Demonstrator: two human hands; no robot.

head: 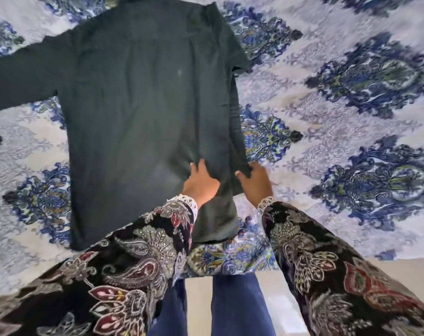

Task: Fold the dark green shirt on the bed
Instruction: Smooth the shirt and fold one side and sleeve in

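Observation:
The dark green shirt (138, 112) lies flat on the bed, collar at the far end and hem toward me. Its left sleeve stretches out to the left edge of the view. Its right side is folded inward, so a long straight fold runs down the right edge. My left hand (201, 183) presses flat on the cloth near that fold, fingers spread. My right hand (255, 181) grips the lower end of the folded strip at the shirt's right edge, fingers curled over the cloth.
The bed cover (339, 105) is pale with large blue floral medallions and surrounds the shirt on all sides. Its front edge (230, 260) hangs just before my legs. A light floor (400, 270) shows at the lower right.

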